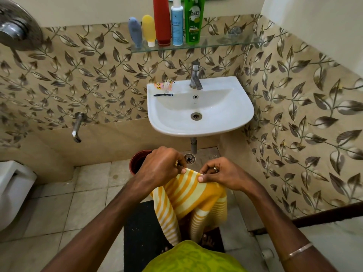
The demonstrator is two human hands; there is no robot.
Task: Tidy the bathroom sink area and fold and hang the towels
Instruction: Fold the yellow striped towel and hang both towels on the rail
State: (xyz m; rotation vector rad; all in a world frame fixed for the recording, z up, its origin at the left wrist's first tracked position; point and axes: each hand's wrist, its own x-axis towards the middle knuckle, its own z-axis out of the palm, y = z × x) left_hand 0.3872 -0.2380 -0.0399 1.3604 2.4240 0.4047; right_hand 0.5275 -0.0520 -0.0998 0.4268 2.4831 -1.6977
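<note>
Left hand (159, 165) and right hand (222, 173) both pinch top edge of one striped yellow towel (188, 197), close together; cloth hangs below grip. Folding under way, hanging not yet done. Beyond grip: sink (200, 126), rim holds wrappers (164, 85) and one dark hair tie (163, 95), still untidied. Above, glass shelf (225, 43): five bottles (177, 22) upright.
</note>
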